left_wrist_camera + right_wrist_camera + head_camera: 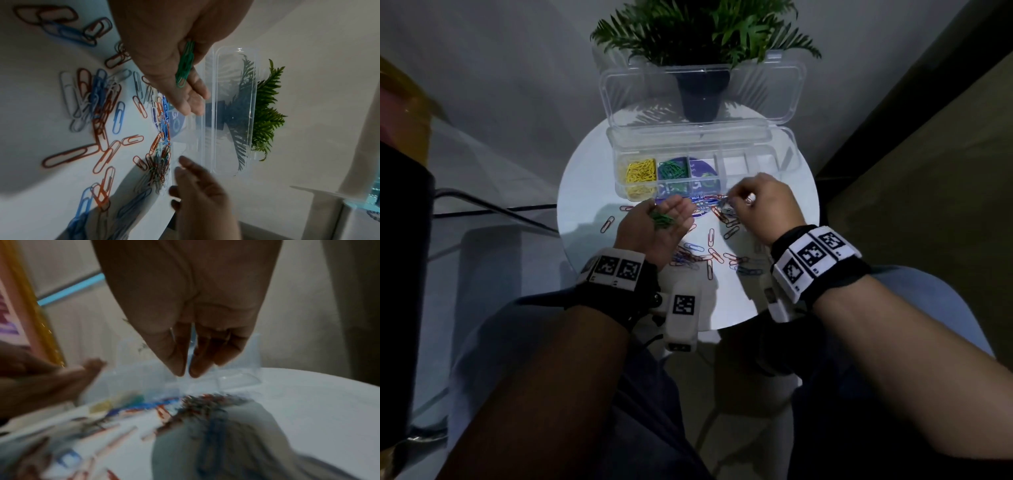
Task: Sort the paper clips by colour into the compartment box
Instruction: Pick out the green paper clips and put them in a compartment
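Both forearms reach forward from the bottom of the head view, each wrist wrapped in a black band with black-and-white marker tiles. Palm up and fingers loosely extended, the left hand (655, 224) hovers just above the table and cradles a small bunch of green paper clips (662, 219); the left wrist view shows those clips lying along the palm and fingers. Palm down, the right hand (763, 205) has its thumb and fingertips (180, 368) drawn together over the heap of mixed paper clips (726, 214), but whether they pinch a clip cannot be told, as the right wrist view is blurred. Just beyond both hands stands the clear compartment box (774, 164) with its lid (616, 92) tipped back open; its leftmost compartment holds yellow clips (641, 170), the next one green clips (673, 169). Loose red, blue and white clips (709, 253) lie scattered on the round white table (585, 192) between the wrists and the box. Behind the lid stands a potted fern (702, 34) in a dark pot. Grey walls meet in a corner behind the table.
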Available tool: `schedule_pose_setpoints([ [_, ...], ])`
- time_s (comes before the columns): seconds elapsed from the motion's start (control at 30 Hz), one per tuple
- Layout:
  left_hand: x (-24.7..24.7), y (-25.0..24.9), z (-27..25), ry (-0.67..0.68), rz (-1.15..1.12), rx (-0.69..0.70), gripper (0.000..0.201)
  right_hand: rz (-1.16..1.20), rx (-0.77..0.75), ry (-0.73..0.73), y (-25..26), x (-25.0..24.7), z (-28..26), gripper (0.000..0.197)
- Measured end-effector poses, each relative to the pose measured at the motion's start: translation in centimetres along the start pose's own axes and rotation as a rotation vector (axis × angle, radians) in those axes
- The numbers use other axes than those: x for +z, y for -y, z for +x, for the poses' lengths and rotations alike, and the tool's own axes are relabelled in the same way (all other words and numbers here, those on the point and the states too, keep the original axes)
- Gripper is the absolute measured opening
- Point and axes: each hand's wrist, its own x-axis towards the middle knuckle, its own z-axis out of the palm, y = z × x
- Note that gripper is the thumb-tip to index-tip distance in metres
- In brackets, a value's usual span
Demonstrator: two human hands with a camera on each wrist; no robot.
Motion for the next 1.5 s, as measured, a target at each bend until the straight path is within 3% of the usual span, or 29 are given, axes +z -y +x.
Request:
schedule_pose_setpoints([
  [0.1, -0.1, -0.3, -0.2, 0.100, 0.039, -0.007, 0.009, -0.140, 0.117, 0.171, -2.3, 0.9, 0.4, 0.028],
  [0.27, -0.4, -0.2, -0.3, 0.202, 0.076, -0.017, 0.013, -0.151, 0.029, 0.251, -2.1, 2.5, -1.0, 0.038],
  [0.37, -0.3, -0.2, -0.2, 0.221, 0.078, -0.027, 0.013, -0.114, -0.032, 0.350, -1.6, 2.3, -1.4, 0.030],
  [0.5, -0.2, -0.4, -0.3, 0.161, 0.087, 0.002, 0.011, -0.103, 0.012, 0.256, -2.1, 1.3, -0.7, 0.025],
  [0.6, -0.1, -0.5, -0.3, 0.178, 0.096, 0.008, 0.015, -0.176, 0.023, 0.313, -2.8, 1.2, -0.5, 0.025],
  [0.73, -0.1, -0.5, -0.3, 0.134, 0.091, 0.020, 0.017, -0.111, 0.019, 0.191, -2.6, 1.1, -0.3, 0.023],
  [0.8, 0.1, -0.4, -0.4, 0.071, 0.107, 0.042, 0.032, -0.106, -0.073, 0.242, -2.0, 1.5, -0.3, 0.022],
  [0.9, 0.3, -0.4, -0.7, 0.017, 0.132, 0.056, 0.036, -0.197, -0.152, 0.355, -1.1, 2.4, -0.2, 0.023],
  [1.07, 0.6, -0.6, -1.2, 0.017, 0.141, 0.057, 0.037, -0.214, -0.024, 0.228, -1.6, 2.5, 0.8, 0.024],
  [1.2, 0.7, -0.7, -1.5, -0.006, 0.136, 0.051, 0.044, -0.149, -0.136, 0.285, -1.1, 2.4, 0.4, 0.021],
  [1.3, 0.8, -0.8, -1.6, -0.021, 0.148, 0.056, 0.048, -0.280, -0.223, 0.387, -0.4, 2.6, 0.2, 0.026],
  [1.5, 0.6, -0.7, -1.6, -0.026, 0.152, 0.068, 0.044, -0.219, -0.186, 0.292, -0.1, 3.0, 0.7, 0.016],
])
